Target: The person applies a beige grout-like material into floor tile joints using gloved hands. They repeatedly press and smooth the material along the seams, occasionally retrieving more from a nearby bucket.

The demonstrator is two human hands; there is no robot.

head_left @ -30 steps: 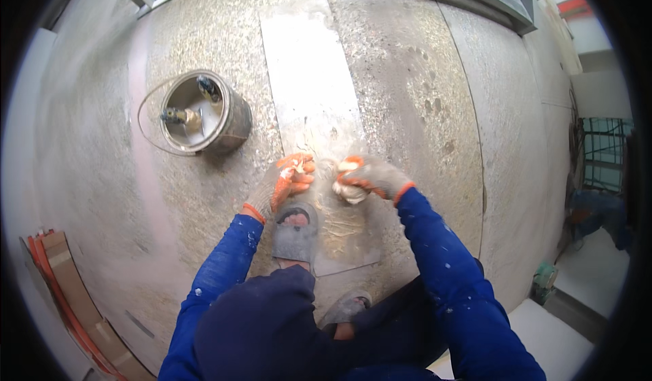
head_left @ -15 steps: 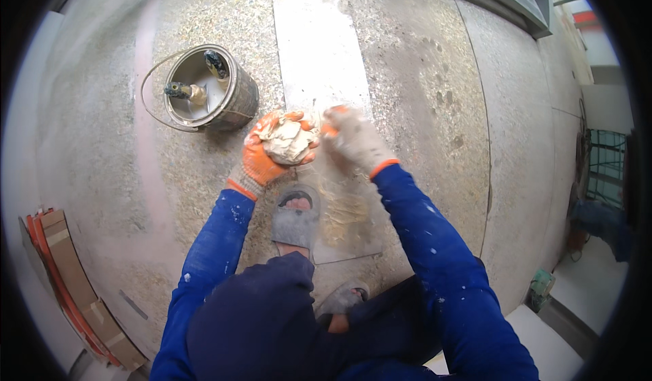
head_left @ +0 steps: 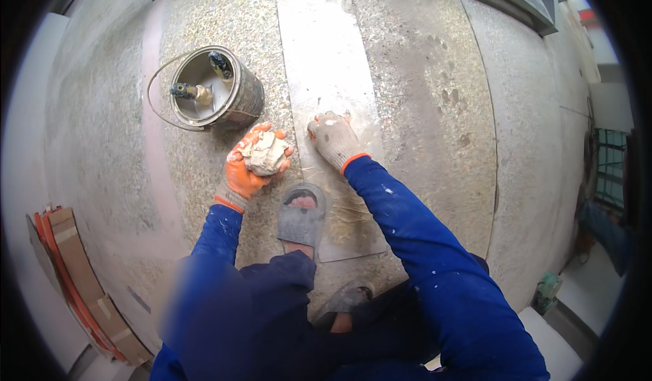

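Left hand (head_left: 244,175): grip closed around a pale lump (head_left: 265,153), just left of the whitish strip (head_left: 322,41). Right hand (head_left: 333,139): over the strip; grip closure cannot be determined. Bucket (head_left: 250,99), farther left, contains 2 dark-handled tools (head_left: 183,90).

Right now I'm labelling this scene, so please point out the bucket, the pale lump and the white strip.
Bucket (head_left: 250,97), head view: outer wall.
Pale lump (head_left: 265,154), head view: middle.
White strip (head_left: 328,68), head view: far half of its face.
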